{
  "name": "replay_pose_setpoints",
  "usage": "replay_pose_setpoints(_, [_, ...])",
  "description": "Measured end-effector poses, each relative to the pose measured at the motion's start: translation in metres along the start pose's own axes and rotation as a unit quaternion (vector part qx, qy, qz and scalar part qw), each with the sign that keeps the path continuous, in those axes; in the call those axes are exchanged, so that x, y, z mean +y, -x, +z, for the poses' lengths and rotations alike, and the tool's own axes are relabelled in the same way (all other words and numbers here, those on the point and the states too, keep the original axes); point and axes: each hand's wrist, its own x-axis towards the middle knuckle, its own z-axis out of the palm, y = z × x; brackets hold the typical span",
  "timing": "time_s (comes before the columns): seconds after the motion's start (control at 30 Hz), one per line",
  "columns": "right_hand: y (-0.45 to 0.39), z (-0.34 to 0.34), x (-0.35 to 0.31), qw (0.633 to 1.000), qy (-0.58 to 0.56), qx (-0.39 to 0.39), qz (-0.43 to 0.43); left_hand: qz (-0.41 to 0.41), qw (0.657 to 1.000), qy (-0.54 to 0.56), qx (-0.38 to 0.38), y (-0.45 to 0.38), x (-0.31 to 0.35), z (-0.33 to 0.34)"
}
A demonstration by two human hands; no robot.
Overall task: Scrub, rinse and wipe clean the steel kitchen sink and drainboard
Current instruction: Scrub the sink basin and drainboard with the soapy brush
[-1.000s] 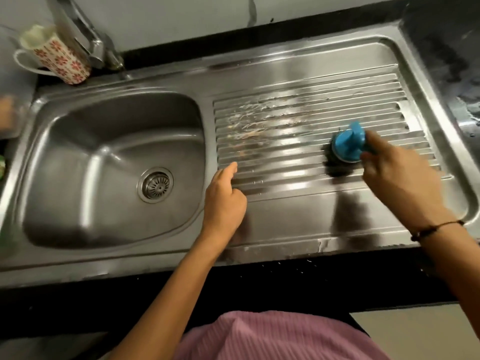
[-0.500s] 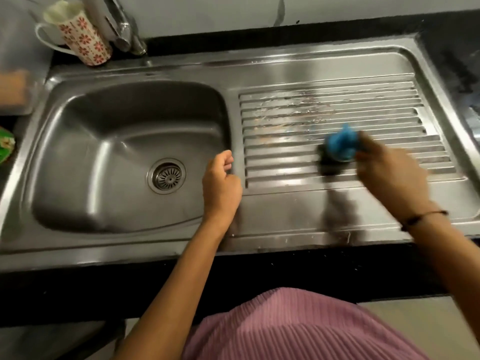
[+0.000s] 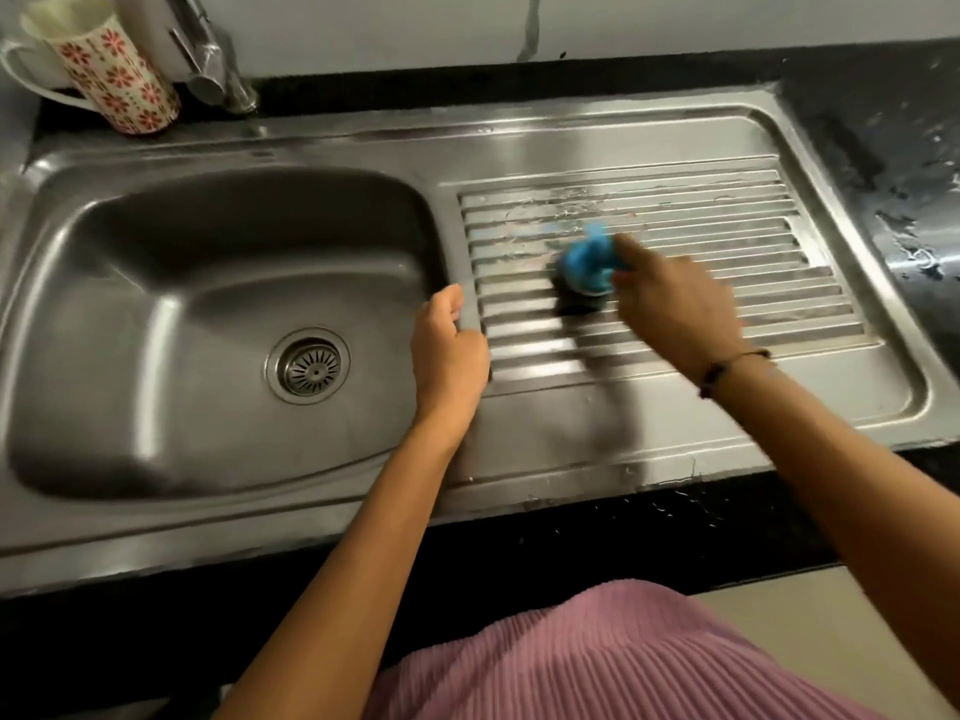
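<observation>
At your upper left stands a tall white ceramic mug with red flowers (image 3: pixel 106 65); wet black stone countertop (image 3: pixel 883 148) fills your upper right.

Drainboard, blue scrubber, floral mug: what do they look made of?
Drainboard: brushed stainless steel by the look, grey sheen, streaky highlights, pressed ribs.
Blue scrubber: likely a moulded plastic handle, uniform matte blue; the dark pad beneath is too blurred to tell.
Floral mug: probably glazed ceramic, cream with a red printed flower pattern; melamine cannot be ruled out.
</observation>
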Motion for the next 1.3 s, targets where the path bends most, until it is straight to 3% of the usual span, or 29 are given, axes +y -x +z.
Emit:
replay_pose_setpoints(0.13, [-0.005, -0.011, 0.029, 0.998, -0.016, 0.002, 0.056, -0.009, 1.0, 0.011, 0.0, 0.0, 0.002, -0.002])
replay_pose_setpoints(0.37, [-0.02, 0.025, -0.086, 0.993, -0.04, -0.045, -0.103, -0.013, 0.998, 0.031, 0.045, -0.012, 0.004, -0.003])
replay_pose_setpoints(0.47, [-0.019, 0.015, -0.044, 0.996, -0.025, -0.03, -0.074, -0.016, 0.999, 0.009, 0.03, -0.011, 0.006, 0.001])
replay_pose_setpoints(0.63, [-0.012, -0.009, 0.042, 0.998, -0.015, 0.013, 0.054, -0.019, 0.999, 0.017, 0.02, -0.009, 0.006, 0.006])
replay_pose_setpoints(0.9, [-0.035, 0.023, -0.085, 0.994, -0.013, -0.037, -0.106, -0.02, 0.997, 0.035, 0.067, -0.024, 0.013, 0.001])
replay_pose_setpoints(1.0, [-0.04, 0.015, -0.057, 0.995, 0.003, -0.036, -0.09, -0.021, 0.997, 0.031, 0.063, -0.021, 0.013, -0.001])
replay_pose_setpoints(1.17, [-0.033, -0.004, 0.025, 1.0, -0.006, 0.002, 0.026, -0.048, 0.998, 0.012, 0.041, -0.019, 0.002, -0.006])
replay_pose_setpoints(1.3, [-0.034, 0.012, -0.027, 0.998, -0.039, -0.012, -0.045, -0.063, 0.997, 0.007, 0.04, -0.025, 0.003, -0.005])
